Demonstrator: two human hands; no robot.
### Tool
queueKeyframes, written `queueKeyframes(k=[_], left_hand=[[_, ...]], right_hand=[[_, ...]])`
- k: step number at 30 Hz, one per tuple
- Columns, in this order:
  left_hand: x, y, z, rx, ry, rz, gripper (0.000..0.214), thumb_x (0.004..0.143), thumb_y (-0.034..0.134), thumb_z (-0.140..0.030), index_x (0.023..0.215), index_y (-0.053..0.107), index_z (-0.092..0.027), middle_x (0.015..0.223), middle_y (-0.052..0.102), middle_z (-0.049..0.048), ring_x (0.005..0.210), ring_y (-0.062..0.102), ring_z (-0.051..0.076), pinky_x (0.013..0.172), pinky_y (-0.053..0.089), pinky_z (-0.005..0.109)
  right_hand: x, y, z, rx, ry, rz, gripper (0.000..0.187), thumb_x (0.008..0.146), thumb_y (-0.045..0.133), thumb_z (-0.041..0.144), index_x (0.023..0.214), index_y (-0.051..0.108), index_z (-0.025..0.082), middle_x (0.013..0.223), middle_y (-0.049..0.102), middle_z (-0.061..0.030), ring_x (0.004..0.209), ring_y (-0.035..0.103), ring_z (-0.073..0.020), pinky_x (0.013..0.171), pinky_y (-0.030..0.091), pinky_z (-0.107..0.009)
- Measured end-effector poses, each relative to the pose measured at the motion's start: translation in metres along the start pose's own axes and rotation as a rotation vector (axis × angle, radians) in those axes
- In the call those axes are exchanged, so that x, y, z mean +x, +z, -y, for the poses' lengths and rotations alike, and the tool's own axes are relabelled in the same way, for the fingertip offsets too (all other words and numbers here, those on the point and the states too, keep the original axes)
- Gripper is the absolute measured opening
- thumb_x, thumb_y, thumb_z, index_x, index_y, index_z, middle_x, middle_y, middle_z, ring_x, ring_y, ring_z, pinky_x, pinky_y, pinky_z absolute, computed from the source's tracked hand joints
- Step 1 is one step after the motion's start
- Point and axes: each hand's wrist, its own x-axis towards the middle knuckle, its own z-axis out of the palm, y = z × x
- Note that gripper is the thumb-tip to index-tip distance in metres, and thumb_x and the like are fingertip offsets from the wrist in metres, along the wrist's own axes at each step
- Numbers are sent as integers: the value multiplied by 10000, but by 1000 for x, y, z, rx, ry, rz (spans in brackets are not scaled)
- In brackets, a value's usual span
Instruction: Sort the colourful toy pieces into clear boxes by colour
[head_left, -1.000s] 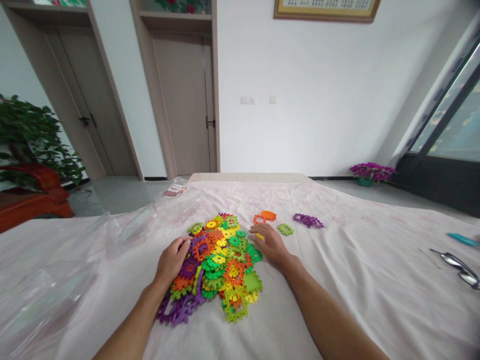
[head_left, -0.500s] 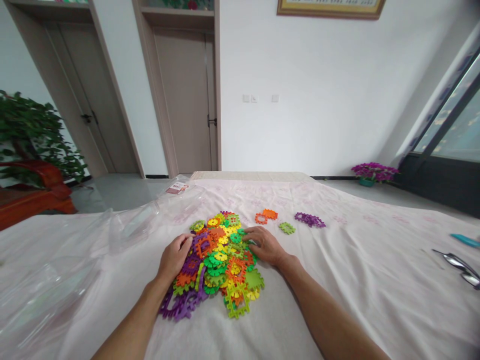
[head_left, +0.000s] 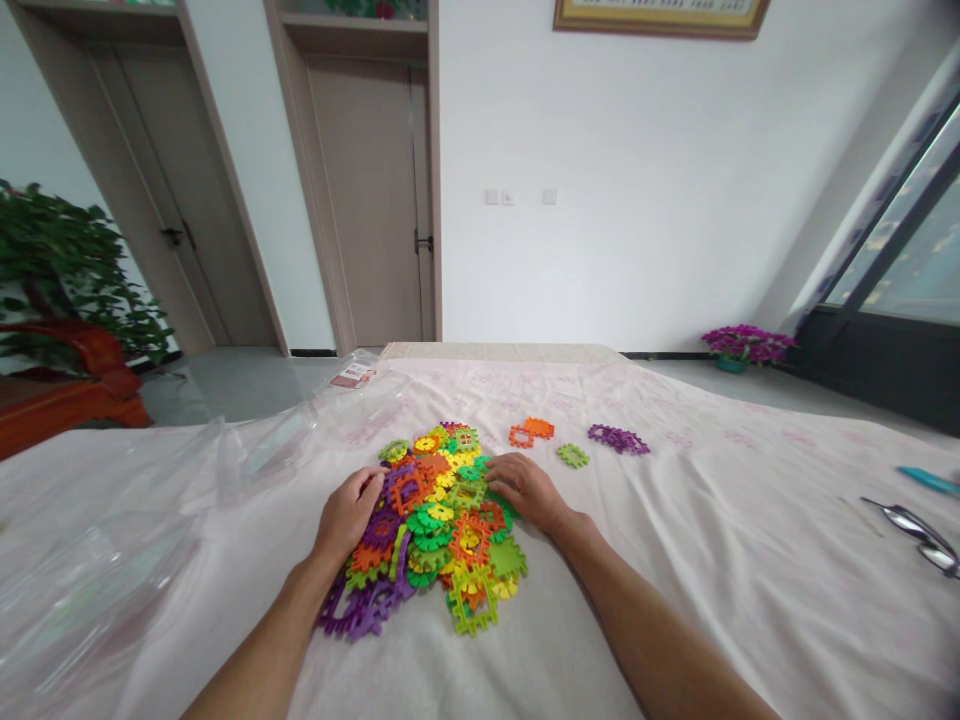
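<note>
A heap of plastic interlocking building pieces (head_left: 431, 540) in purple, orange, yellow and green lies on the cloth in front of me. My left hand (head_left: 349, 515) rests against the heap's left side beside an orange square frame (head_left: 410, 493). Its thumb and forefinger are slightly apart, and the other fingers are partly hidden. My right hand (head_left: 529, 490) reaches over the right side. Its thumb and fingers have closed at the edge of a lime-green square piece (head_left: 466, 495); the fingertips are partly hidden among the pieces.
Beyond the heap lie two orange pieces (head_left: 540, 428), a lime-green piece (head_left: 573, 456) and purple pieces (head_left: 619, 440). Clear plastic packaging (head_left: 262, 455) spreads over the left. Glasses (head_left: 919, 535) and a blue object (head_left: 930, 480) are at the right edge.
My right thumb has drawn in towards the fingers. The lime-green square beside it is more exposed, and green pieces there have shifted slightly. My left hand has stayed in place.
</note>
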Motion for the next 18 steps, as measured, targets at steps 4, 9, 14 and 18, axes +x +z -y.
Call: queueKeyframes(k=[4, 9, 14, 18], left_hand=[[-1, -1, -2, -1, -2, 6, 398, 891, 415, -503, 1051, 692, -266, 1150, 719, 3, 1087, 637, 226, 952, 455, 293], [-1, -3, -5, -1, -18, 17, 393, 897, 414, -505, 1052, 687, -270, 1153, 717, -1, 1091, 635, 227, 949, 451, 296], [-2, -4, -9, 4, -31, 29, 399, 901, 404, -505, 1058, 679, -262, 1161, 712, 6, 1106, 628, 230, 951, 443, 298], [-3, -4, -8, 20, -33, 33, 403, 899, 404, -504, 1070, 673, -258, 1169, 708, 11, 1111, 627, 234, 954, 441, 304]], right_hand=[[1, 3, 2, 74, 120, -155, 247, 958, 482, 369, 921, 682, 230, 1024, 721, -56, 983, 642, -203, 926, 482, -368], [1, 7, 0, 100, 327, -266, 330, 955, 422, 429, 823, 634, 214, 762, 667, -11, 729, 606, -175, 701, 482, -290], [1, 3, -9, 73, 466, -471, 421, 943, 392, 511, 773, 610, 194, 701, 633, -22, 652, 562, -171, 644, 425, -276], [-4, -13, -28, 15, 619, -589, 469, 920, 374, 567, 798, 622, 189, 706, 652, -39, 648, 568, -187, 630, 400, -275]])
